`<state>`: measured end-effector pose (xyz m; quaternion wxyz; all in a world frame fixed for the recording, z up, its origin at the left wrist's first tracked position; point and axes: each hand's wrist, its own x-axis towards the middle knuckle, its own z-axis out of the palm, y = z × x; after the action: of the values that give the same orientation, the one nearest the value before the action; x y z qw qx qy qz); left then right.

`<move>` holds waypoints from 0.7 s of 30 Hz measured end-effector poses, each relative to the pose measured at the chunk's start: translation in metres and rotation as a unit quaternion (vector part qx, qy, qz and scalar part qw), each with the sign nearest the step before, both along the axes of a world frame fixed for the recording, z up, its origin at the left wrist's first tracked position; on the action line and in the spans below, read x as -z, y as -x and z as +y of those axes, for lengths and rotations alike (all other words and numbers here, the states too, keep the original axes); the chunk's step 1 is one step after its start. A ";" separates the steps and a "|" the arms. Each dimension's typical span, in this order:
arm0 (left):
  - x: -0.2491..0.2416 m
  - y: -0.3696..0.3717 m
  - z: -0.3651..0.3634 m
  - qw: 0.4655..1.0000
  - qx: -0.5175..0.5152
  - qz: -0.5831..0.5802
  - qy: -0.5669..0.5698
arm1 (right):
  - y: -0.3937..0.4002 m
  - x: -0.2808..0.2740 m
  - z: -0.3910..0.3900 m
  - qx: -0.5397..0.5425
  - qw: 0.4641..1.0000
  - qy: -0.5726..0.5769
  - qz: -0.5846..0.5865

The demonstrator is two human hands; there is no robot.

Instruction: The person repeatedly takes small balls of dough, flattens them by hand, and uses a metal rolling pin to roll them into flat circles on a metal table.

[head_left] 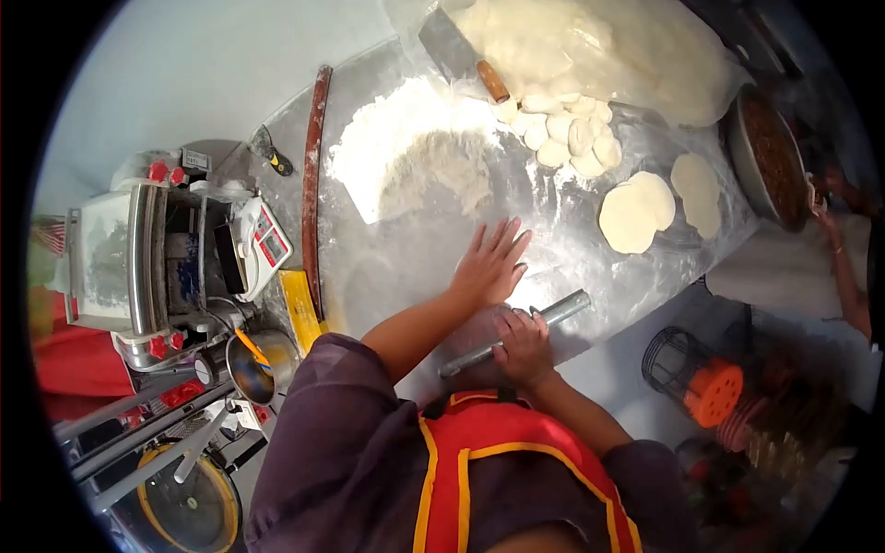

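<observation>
My left hand (489, 264) is open with fingers spread, over the metal work surface (369, 267); whether it touches is unclear. Nearer my body, my right hand (524, 345) has its fingers over a grey metal rod (564, 309), which lies diagonally. Beyond my left hand is a broad heap of white flour (392, 138). Small dough discs (581, 138) are clustered at the back right. Larger flat dough rounds (636, 214) overlap to the right, with another flattened pair (698, 195) beside them.
A scraper (449, 44) and plastic-covered dough (590, 41) lie at the back. A bowl of brown filling (770, 157) stands right, beside another person's hand (827, 219). A brown strip (314, 184), scale (267, 244), pot (263, 364) and roller machine (138, 258) are left.
</observation>
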<state>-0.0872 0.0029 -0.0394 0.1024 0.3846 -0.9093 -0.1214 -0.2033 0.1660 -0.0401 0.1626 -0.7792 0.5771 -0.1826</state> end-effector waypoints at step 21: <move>-0.008 -0.124 0.123 0.987 -0.151 0.043 -0.035 | -0.009 -0.016 0.000 0.088 0.992 0.042 0.075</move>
<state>0.0370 0.1262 -0.0319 0.1454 0.5152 -0.8307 -0.1528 -0.1943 0.1659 -0.0237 0.0693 -0.7431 0.6459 -0.1609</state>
